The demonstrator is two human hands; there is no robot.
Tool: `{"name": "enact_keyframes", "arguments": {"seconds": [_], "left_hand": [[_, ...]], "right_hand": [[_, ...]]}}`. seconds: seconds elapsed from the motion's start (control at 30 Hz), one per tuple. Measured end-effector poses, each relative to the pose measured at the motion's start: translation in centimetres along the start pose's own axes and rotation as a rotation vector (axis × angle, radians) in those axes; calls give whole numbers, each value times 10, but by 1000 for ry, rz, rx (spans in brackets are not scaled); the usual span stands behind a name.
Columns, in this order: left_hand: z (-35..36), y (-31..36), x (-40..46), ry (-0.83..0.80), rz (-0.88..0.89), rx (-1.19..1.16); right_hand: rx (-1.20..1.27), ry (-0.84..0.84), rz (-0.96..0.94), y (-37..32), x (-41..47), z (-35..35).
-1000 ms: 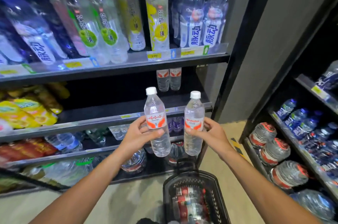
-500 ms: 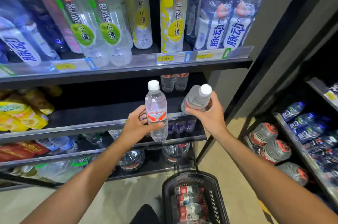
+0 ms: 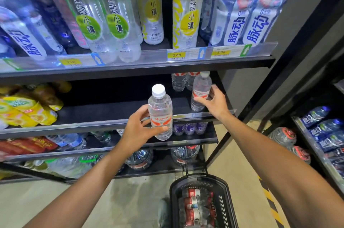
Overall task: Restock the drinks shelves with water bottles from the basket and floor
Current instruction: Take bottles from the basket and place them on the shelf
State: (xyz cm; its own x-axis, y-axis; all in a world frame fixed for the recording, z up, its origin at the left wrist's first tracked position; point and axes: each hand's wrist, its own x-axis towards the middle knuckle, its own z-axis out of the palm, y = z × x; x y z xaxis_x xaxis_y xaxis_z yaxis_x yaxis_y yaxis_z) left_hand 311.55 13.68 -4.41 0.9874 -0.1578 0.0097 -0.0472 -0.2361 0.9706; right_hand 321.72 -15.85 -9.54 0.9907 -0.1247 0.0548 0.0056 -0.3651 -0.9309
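A person's right hand (image 3: pixel 214 103), fingers wrapping one water bottle (image 3: pixel 200 93), is now standing it upright at two o'clock on the middle shelf (image 3: pixel 104 114) after tilting it inward, while the left hand (image 3: pixel 137 129) is gripping a second bottle (image 3: pixel 160 114) awaiting placement above the stocked basket (image 3: pixel 228 201).

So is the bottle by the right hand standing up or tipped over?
Standing up. The water bottle sits upright on the middle shelf, white cap on top, with the right hand around its side.
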Motion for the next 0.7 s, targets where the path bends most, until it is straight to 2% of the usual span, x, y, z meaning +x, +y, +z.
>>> {"name": "enact_keyframes", "arguments": {"seconds": [0.3,0.5,0.7], "left_hand": [[7,-1,11,-15,40,25],[10,0,21,-35,51,23],[11,0,32,-21,92,8]], "right_hand": [[-190,-187,87,7,1,-6],[-469,-29,125,19,-16,18],[-586,-86,152,20,1,11]]}}
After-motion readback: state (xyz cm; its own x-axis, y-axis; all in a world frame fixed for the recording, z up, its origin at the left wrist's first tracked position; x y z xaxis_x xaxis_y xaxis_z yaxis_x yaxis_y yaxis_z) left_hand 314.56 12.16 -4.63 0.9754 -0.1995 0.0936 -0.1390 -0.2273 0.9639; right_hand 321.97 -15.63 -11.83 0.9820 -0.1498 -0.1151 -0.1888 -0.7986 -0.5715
